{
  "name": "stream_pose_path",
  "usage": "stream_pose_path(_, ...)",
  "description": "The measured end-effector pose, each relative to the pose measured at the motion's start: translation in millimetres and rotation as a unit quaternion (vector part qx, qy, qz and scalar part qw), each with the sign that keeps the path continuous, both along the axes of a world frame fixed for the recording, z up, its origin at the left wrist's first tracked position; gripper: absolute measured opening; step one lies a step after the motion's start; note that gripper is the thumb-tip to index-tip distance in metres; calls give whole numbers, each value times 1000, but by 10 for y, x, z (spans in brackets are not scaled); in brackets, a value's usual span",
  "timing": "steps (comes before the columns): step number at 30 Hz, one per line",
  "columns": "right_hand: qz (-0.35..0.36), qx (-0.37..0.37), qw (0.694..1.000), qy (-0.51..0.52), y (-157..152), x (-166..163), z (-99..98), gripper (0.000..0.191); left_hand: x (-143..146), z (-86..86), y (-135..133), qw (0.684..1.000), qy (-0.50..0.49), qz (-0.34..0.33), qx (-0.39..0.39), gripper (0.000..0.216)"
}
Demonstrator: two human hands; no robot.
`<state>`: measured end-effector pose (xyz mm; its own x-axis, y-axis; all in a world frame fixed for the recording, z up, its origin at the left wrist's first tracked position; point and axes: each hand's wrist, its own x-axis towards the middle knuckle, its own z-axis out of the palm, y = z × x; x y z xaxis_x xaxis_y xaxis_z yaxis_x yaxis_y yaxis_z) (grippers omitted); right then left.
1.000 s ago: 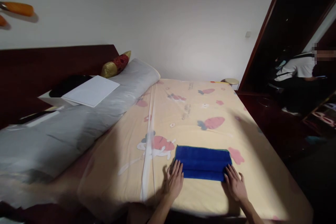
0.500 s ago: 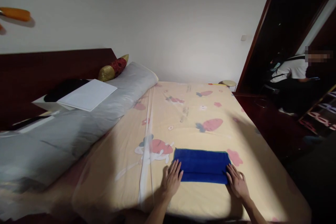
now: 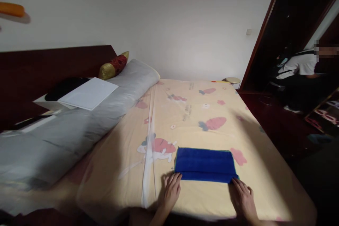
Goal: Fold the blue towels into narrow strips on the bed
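hands (image 3: 172, 188) loosely curled, touching blue cloth (image 3: 205, 162)

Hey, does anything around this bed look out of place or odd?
Mildly, yes: a flat white panel lies askew near the headboard, over bunched grey bedding, an unusual spot for such a thing. The blue cloth looks fairly tidy, and I see no spill or damage.

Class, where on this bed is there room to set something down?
Bare sheet lies beyond the blue cloth, towards the wall, and between cloth and grey bedding. Crowded: cloth's near corners, at left hand and right hand, and around the white board.
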<state>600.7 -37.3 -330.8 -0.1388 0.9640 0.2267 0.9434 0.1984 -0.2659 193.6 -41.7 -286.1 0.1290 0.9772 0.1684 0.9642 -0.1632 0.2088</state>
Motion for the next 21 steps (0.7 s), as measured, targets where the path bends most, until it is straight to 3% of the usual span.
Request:
stream_pose_path(3, -10, -6, 1000, -7, 144, -54, 133, 43, 135, 115, 143, 998, -27, 42, -34, 48)
stream_pose_path(10, -12, -40, 999, -35, 501, -154, 490, 28, 214, 302, 420, 996, -35, 45, -70, 39)
stream_pose_path(17, -1, -70, 997, -26, 412, -104, 567, 17, 44, 347, 378, 987, -25, 51, -152, 33)
stream_pose_path(21, -11, -55, 998, -27, 363, -414, 554, 33, 318, 351, 364, 990, -18, 35, -138, 40)
